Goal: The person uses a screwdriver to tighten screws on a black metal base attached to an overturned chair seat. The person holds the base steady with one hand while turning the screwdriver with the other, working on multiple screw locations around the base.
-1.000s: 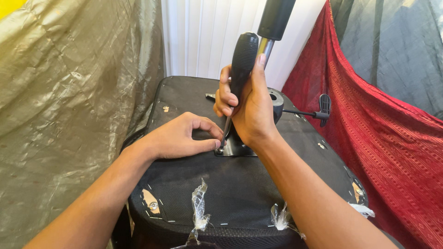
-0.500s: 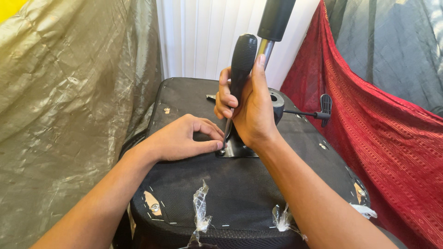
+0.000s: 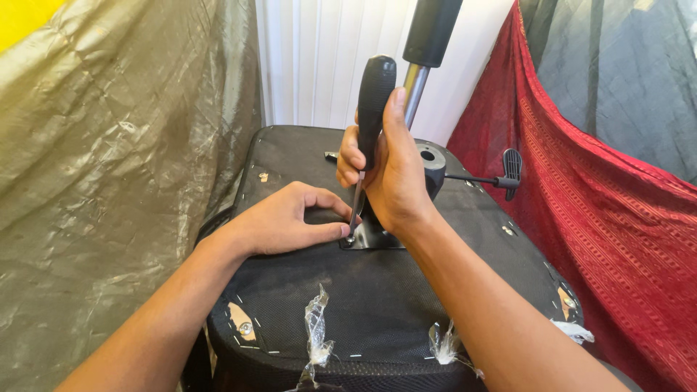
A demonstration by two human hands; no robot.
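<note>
An upturned office chair seat (image 3: 363, 305) with a black fabric underside lies in front of me. My right hand (image 3: 388, 170) grips the black handle of a screwdriver (image 3: 374, 109), held upright. Its metal shaft runs down to a screw at the corner of the metal mounting plate (image 3: 374, 236). My left hand (image 3: 290, 218) rests on the seat beside that corner, thumb and forefinger pinched at the screwdriver's tip. The chair's gas-lift column (image 3: 425, 51) rises behind my right hand.
A black adjustment lever (image 3: 501, 174) sticks out to the right of the mechanism. Olive plastic sheeting (image 3: 109, 181) hangs on the left, red patterned cloth (image 3: 602, 218) on the right, a white radiator (image 3: 319, 65) behind. Torn plastic scraps (image 3: 316, 337) cling to the seat's stapled front edge.
Both hands hold nearly the same pose. My right hand's grip on the screwdriver handle has shifted slightly, with the tip staying at the plate's corner.
</note>
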